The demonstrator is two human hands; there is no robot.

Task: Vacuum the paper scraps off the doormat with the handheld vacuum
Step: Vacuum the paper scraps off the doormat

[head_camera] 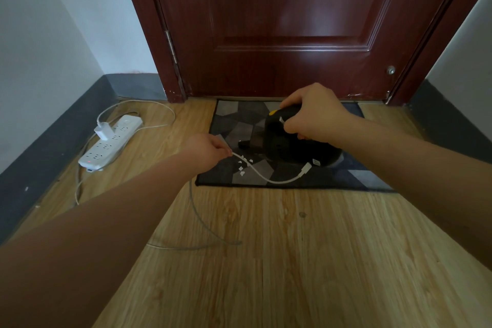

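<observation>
Two hands over mat (241, 125) by door (287, 21). Right hand (316, 114) curled round handle of black vacuum (290, 141), nozzle down on mat. Left hand (209, 149) pinches white cable (269, 176), which curves to vacuum's rear. Scraps (243, 165) on mat just beside cable. Power strip (110, 141) on floor, left.
</observation>
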